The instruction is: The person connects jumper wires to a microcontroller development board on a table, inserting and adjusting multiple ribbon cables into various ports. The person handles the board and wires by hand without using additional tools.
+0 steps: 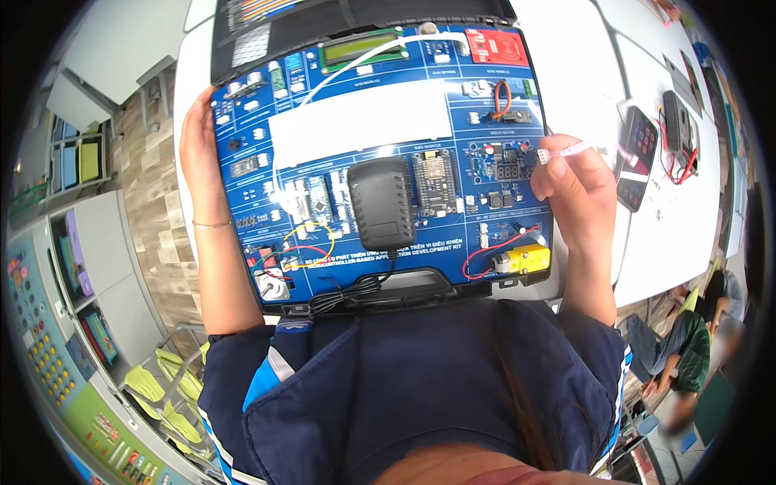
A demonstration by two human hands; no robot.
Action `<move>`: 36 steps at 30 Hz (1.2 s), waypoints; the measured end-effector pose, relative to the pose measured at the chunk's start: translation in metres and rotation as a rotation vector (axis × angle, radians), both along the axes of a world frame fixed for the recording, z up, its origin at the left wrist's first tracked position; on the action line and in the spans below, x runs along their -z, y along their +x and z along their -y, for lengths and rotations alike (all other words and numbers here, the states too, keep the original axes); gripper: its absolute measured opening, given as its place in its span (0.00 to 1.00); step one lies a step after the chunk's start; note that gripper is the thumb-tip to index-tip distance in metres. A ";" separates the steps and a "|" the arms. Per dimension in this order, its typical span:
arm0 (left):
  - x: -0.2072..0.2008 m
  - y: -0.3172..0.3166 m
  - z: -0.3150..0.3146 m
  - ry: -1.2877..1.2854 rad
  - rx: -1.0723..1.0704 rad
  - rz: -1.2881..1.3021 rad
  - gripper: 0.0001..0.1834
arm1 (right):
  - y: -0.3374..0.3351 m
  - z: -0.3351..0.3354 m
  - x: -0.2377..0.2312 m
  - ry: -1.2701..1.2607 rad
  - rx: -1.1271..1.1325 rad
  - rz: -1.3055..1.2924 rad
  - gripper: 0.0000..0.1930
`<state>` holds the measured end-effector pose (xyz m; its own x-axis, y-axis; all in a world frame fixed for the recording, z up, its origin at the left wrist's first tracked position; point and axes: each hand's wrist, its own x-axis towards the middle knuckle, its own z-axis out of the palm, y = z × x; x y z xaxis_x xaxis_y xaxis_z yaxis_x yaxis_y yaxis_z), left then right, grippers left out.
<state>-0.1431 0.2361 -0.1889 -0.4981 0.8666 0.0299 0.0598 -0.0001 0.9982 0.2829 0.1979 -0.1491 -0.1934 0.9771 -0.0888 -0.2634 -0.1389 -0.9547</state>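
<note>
An electronics kit case (323,287) lies open in front of me, its blue panel (420,234) set with small circuit boards. My left hand (199,145) grips the case's left edge, fingers partly hidden along its side. Beyond the right edge, my right hand (578,190) pinches a thin white cable (570,150) near its small white plug, above the table. A black power adapter (380,202) rests on the panel, below a white breadboard (364,121). Another white cable (356,61) arches from the upper right over the small display (364,50).
To the right on the white table (570,65) lie a phone (637,158) and a black battery holder (681,121) with red wires. A yellow motor (524,259) sits at the panel's lower right. Green chairs (166,396) stand lower left; people sit at far right.
</note>
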 end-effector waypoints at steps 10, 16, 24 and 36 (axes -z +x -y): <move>0.008 -0.006 -0.008 0.125 0.003 0.108 0.20 | 0.005 -0.011 0.014 0.131 -0.061 -0.059 0.06; 0.017 -0.013 -0.027 0.173 -0.015 0.112 0.17 | -0.003 -0.021 0.008 0.081 0.032 -0.062 0.08; 0.020 -0.016 -0.032 0.171 -0.011 0.084 0.16 | -0.041 -0.039 -0.031 0.020 -0.027 0.002 0.11; 0.016 -0.008 -0.030 0.184 0.004 0.083 0.14 | -0.111 -0.072 -0.033 0.058 -0.351 0.020 0.12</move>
